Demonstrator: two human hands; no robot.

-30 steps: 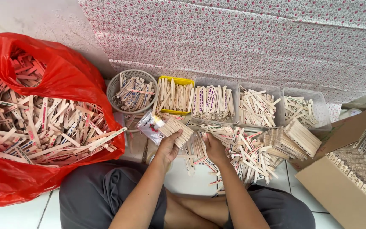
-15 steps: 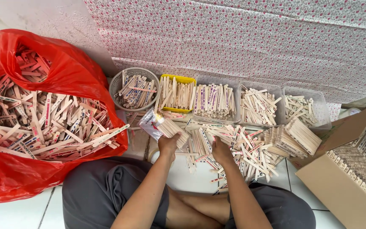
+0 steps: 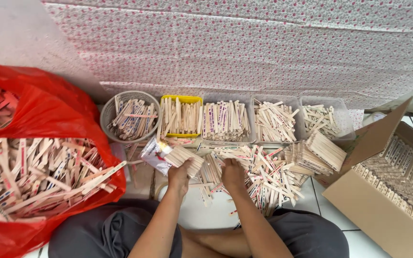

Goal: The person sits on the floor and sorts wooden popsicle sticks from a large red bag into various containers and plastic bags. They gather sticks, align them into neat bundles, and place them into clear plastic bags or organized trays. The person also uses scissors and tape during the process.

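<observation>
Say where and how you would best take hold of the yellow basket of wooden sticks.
Probably grip the yellow basket by its two short side rims, coming from above with both hands. Its rim stands bare above the sticks, while the round basket and clear tub crowd its sides.

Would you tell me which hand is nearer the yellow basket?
Left. The left hand holds a stick bundle just below the yellow basket; the right hand lies farther right.

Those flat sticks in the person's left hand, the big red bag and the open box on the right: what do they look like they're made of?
The sticks in the left hand look like pale, unvarnished wood: matte and evenly cut. The red bag seems to be thin plastic film, glossy and crinkled. The box looks like plain brown cardboard, with stiff flaps and a dull surface.
</observation>
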